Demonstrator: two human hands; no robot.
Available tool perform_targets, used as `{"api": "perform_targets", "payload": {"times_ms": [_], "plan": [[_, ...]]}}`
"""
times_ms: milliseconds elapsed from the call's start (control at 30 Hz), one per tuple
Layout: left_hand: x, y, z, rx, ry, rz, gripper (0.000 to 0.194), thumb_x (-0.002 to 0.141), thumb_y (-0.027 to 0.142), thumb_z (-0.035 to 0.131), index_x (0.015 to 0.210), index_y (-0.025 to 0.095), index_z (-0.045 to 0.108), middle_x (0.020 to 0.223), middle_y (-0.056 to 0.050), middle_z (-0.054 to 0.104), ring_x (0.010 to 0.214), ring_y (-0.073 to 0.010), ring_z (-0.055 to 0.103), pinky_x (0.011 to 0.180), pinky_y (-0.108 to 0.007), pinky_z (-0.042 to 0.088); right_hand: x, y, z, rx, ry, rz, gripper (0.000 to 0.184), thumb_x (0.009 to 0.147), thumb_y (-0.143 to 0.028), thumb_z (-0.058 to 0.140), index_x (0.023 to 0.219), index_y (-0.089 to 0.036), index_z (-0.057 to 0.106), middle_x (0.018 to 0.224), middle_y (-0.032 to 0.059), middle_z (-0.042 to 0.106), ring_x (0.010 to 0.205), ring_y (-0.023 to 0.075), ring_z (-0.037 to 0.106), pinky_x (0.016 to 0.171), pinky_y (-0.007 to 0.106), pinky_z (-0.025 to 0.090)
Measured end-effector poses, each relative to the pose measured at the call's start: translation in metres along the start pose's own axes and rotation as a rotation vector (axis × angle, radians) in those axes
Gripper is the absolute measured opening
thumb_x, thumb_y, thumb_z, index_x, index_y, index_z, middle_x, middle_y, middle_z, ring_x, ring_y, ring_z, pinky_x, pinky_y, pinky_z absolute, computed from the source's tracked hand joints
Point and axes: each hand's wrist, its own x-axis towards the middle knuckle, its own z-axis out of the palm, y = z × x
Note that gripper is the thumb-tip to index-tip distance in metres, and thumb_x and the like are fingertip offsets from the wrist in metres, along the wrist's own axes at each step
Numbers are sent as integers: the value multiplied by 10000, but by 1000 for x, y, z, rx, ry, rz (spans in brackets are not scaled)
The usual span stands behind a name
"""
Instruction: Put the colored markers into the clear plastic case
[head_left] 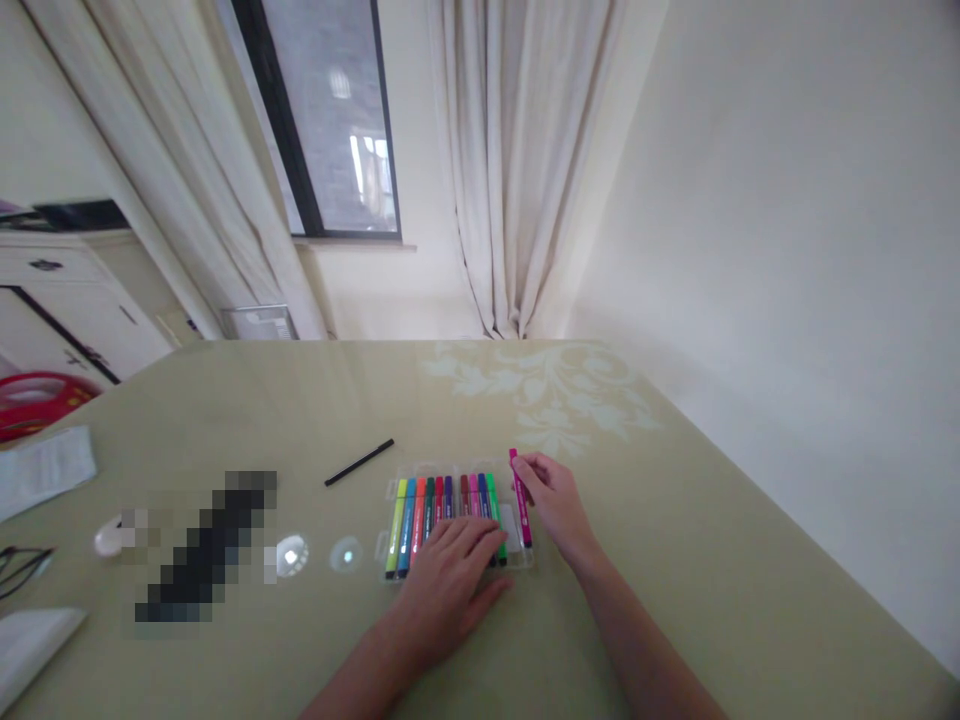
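A clear plastic marker case (513, 530) lies on the table with a row of coloured markers in it, from a yellow marker (397, 525) at the left to a green marker (493, 497) at the right. My left hand (457, 565) rests flat over the lower middle of the row, fingers stretched out, hiding the lower parts of several markers. My right hand (551, 495) pinches a magenta marker (523, 510) near its upper end, at the case's right edge. Between the green and magenta markers a gap shows the case's bare bottom.
A black marker or pen (359, 462) lies loose on the table (675, 600), up and left of the case. Farther left are a blurred-out dark object (206, 560), a white mouse-like object (110, 537) and a dark cable (22, 570). A wall (810, 300) borders the right side.
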Motion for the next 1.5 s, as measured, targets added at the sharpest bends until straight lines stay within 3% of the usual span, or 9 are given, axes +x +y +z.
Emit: {"api": "perform_targets", "payload": {"times_ms": [233,433,633,900,1000,1100,1233,1367,1500], "plan": [[3,-2,2,82,-67,-43,431,965,229,659,1378,210,536,1303,-97,675,1187,-290,617,1018,-483,496,-2,10,2,-270,-74,-20,270,892,-390,673,1052,-179,727,766,51,752,693,203,708,664,314,544],[2,-2,2,144,-52,3,377,961,172,645,1318,289,605,1291,-71,660,1158,-279,617,988,-465,499,-4,11,4,-413,-105,-84,56,862,-217,670,906,-200,699,765,28,741,676,173,685,666,285,520],[4,1,4,174,-60,-4,341,948,173,661,1272,278,635,1267,-73,655,1161,-285,609,981,-466,503,-4,9,2,-643,-138,-187,109,830,-161,658,730,-192,691,752,27,691,699,167,599,688,286,438],[5,-8,-10,6,-50,-17,334,998,311,610,1330,289,627,1278,-73,669,1170,-270,616,1015,-445,499,-4,7,0,-619,-134,-179,97,826,-151,666,735,-183,676,736,15,663,690,162,581,669,274,407],[2,-42,-27,25,128,-248,318,1056,316,456,1289,254,664,1232,-83,691,1138,-253,630,995,-413,506,-5,7,1,-624,-120,-181,97,862,-175,646,774,-186,687,748,20,667,684,164,580,662,280,407],[-10,-83,-47,279,302,-601,367,1036,285,406,1258,180,679,1236,-141,672,1150,-314,601,1006,-479,476,-6,8,2,-621,-110,-204,102,889,-197,627,817,-189,699,772,31,678,690,170,581,662,289,413],[-29,-118,-61,539,254,-916,409,994,316,432,1278,124,655,1292,-209,629,1164,-403,551,914,-539,475,-7,8,3,-609,-104,-253,108,896,-210,617,829,-198,701,791,35,685,693,173,582,663,293,423],[-27,-123,-60,429,243,-899,313,996,333,419,1041,170,682,1094,-164,685,1051,-353,595,887,-487,483,-8,5,5,-570,-83,-253,120,904,-234,616,841,-198,711,791,38,690,682,171,581,660,295,433],[-9,-93,-49,38,422,-672,272,1030,385,425,1059,206,628,1005,-94,709,954,-276,658,881,-426,524,-10,-3,9,-412,-93,-178,252,961,-383,594,892,-190,741,812,56,720,715,188,618,672,307,462]]}}
